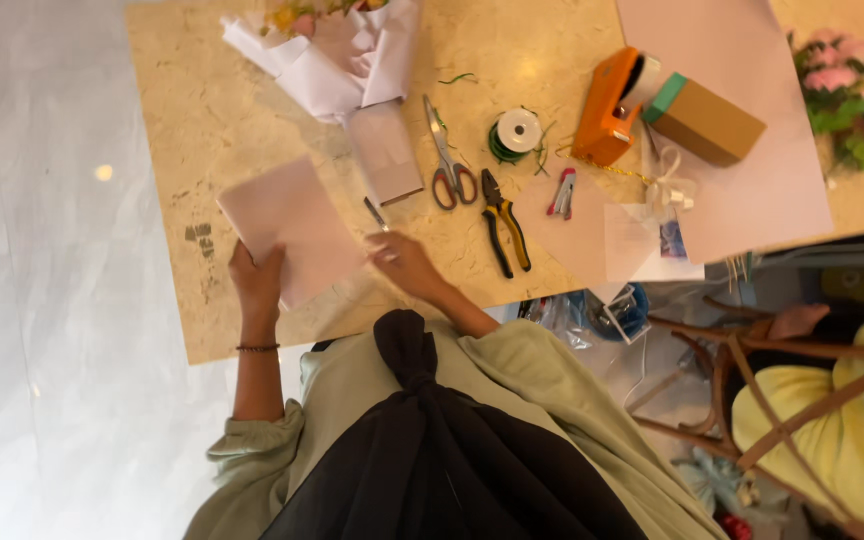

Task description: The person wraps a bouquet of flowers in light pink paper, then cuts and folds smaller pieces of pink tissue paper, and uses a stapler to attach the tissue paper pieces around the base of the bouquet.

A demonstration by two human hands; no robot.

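— Pink paper, that's the thing in hand: a pale pink sheet (292,228) lying flat on the beige stone counter (202,120). The left hand (255,283) grips its near corner, fingers curled over the edge.

— And the right hand (404,262)?

— It rests just at the sheet's other side, fingers bent down toward the counter. Whether they pinch the paper's edge or only press beside it, I cannot tell.

— Which step would you call this?

— Squaring or folding the sheet, I'd judge. The next move seems to call for a steady hold at the left corner while the right fingers draw the edge evenly, so the paper doesn't skew.

— What lies beyond the fingers?

— Just past the right fingers, red-handled scissors (449,165) and yellow-handled pliers (504,222). Farther off sit a spool of green ribbon (515,133), an orange tape dispenser (607,108) and a brown box (704,119). Beyond the sheet lies a bouquet wrapped in white paper (332,55); a larger pink sheet (742,120) sits well apart to the right.
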